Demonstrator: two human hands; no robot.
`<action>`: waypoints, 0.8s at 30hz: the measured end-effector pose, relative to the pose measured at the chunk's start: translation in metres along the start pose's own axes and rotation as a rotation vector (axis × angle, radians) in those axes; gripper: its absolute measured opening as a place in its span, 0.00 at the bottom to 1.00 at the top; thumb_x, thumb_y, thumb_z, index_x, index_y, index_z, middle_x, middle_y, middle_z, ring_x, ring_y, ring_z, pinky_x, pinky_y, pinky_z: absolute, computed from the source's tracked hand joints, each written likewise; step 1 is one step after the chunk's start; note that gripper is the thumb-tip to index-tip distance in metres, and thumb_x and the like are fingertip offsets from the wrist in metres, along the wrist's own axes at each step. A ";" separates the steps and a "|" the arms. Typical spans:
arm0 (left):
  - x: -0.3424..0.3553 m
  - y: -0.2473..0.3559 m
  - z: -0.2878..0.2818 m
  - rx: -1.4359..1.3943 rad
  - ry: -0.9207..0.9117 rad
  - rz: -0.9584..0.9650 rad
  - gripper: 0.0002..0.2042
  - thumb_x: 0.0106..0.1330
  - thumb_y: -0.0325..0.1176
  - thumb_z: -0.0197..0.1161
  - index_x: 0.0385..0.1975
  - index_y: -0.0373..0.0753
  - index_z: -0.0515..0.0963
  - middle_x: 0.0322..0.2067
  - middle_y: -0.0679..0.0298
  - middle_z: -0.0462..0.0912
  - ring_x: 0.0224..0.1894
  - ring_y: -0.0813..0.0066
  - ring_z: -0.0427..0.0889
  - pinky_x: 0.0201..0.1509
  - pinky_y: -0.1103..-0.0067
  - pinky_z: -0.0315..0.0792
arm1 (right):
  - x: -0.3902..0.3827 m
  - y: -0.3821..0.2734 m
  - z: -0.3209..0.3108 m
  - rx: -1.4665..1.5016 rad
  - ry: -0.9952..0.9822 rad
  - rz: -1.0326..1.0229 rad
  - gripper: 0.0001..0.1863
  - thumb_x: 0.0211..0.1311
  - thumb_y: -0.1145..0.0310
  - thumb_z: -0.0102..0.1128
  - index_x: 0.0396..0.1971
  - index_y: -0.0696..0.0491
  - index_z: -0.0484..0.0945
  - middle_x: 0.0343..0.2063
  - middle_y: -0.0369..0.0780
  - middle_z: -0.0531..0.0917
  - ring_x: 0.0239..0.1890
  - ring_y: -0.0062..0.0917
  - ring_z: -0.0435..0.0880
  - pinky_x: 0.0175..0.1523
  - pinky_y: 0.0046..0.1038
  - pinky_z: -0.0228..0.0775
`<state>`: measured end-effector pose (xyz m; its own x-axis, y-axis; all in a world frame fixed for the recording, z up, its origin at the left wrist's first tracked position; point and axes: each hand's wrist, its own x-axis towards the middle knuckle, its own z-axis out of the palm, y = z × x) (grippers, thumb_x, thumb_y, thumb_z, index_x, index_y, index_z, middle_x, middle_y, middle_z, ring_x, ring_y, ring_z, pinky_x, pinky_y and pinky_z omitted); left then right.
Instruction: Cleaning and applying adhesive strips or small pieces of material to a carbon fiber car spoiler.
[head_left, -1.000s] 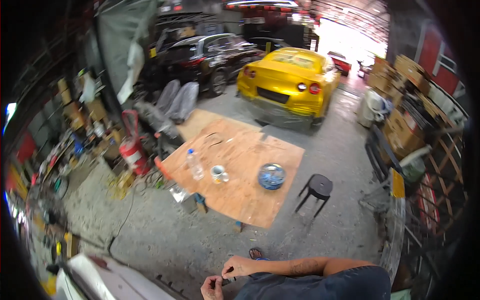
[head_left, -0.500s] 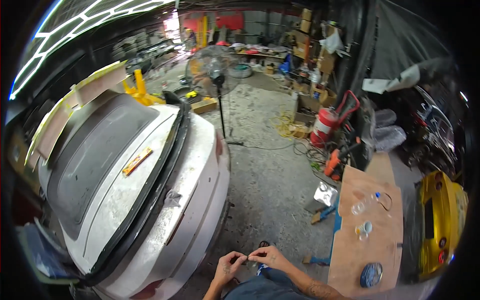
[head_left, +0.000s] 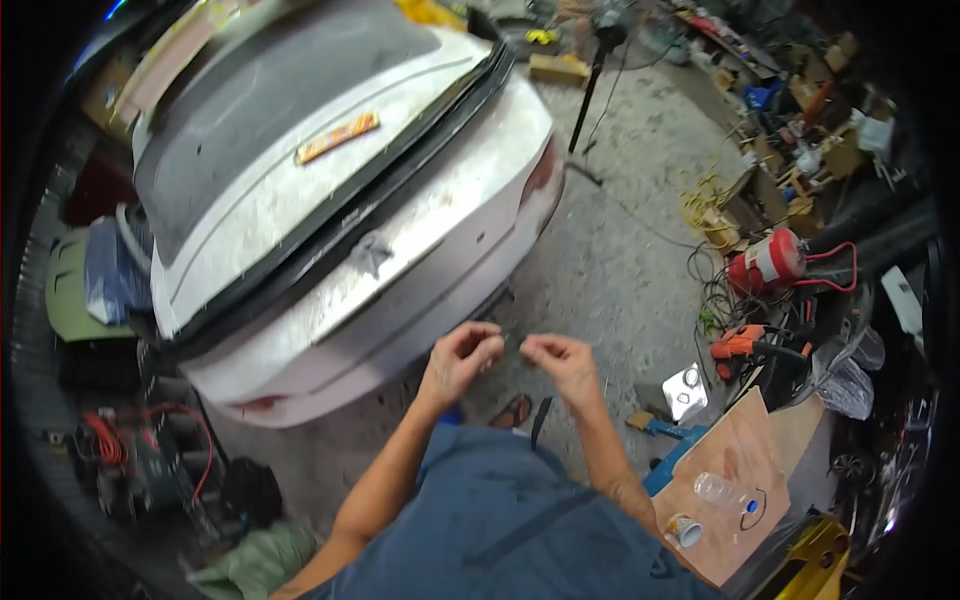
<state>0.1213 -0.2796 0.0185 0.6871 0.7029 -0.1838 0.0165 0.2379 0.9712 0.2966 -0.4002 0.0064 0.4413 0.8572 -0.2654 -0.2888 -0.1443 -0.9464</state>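
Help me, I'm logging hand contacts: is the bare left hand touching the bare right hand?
Apart: the head view shows grey concrete floor between the bare left hand and the bare right hand.

We see a white car (head_left: 430, 230) ahead and left, rear toward us, standing diagonally, its paint patchy, a black strip (head_left: 400, 165) crossing its tail.

- Left hand (head_left: 460, 368) and right hand (head_left: 565, 364): anything between the fingers (head_left: 487, 349) is too small and blurred to tell.
- White car (head_left: 420, 225): cut off by the upper edge.
- Fan (head_left: 607, 30): head blurred, top cut off.
- Yellow car (head_left: 818, 560): cut off by the lower edge.
- Orange packet (head_left: 338, 138): print blurred.
- Table (head_left: 725, 450): partly hidden behind the dark shirt (head_left: 500, 530).
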 end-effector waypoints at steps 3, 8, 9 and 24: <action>0.026 0.000 -0.010 -0.058 0.045 -0.036 0.11 0.73 0.36 0.67 0.45 0.33 0.82 0.32 0.69 0.84 0.31 0.86 0.76 0.37 0.85 0.70 | 0.036 -0.008 0.013 0.116 0.006 0.033 0.12 0.65 0.72 0.72 0.45 0.62 0.87 0.34 0.38 0.89 0.35 0.18 0.86 0.44 0.22 0.79; 0.056 0.011 -0.022 0.017 0.106 -0.033 0.11 0.71 0.37 0.68 0.36 0.34 0.83 0.26 0.72 0.80 0.29 0.88 0.73 0.33 0.85 0.65 | 0.067 -0.013 0.029 0.125 -0.032 0.057 0.12 0.66 0.72 0.71 0.46 0.61 0.86 0.35 0.38 0.89 0.35 0.18 0.86 0.44 0.21 0.78; 0.061 0.012 -0.028 0.079 0.127 -0.039 0.11 0.71 0.38 0.69 0.34 0.35 0.83 0.24 0.73 0.78 0.29 0.89 0.72 0.33 0.85 0.64 | 0.070 -0.015 0.034 0.140 -0.054 0.065 0.12 0.66 0.72 0.71 0.46 0.61 0.86 0.36 0.39 0.89 0.36 0.19 0.86 0.45 0.22 0.79; 0.122 0.049 -0.106 0.245 0.054 -0.006 0.11 0.70 0.34 0.69 0.38 0.31 0.84 0.27 0.71 0.83 0.30 0.85 0.76 0.35 0.83 0.70 | 0.183 -0.040 0.075 -0.094 -0.285 0.098 0.15 0.68 0.63 0.69 0.45 0.59 0.88 0.38 0.34 0.90 0.41 0.14 0.84 0.49 0.19 0.74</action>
<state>0.1293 -0.1112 0.0274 0.6470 0.7381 -0.1913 0.2007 0.0772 0.9766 0.3252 -0.1999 0.0097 0.1550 0.9391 -0.3068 -0.2325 -0.2672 -0.9352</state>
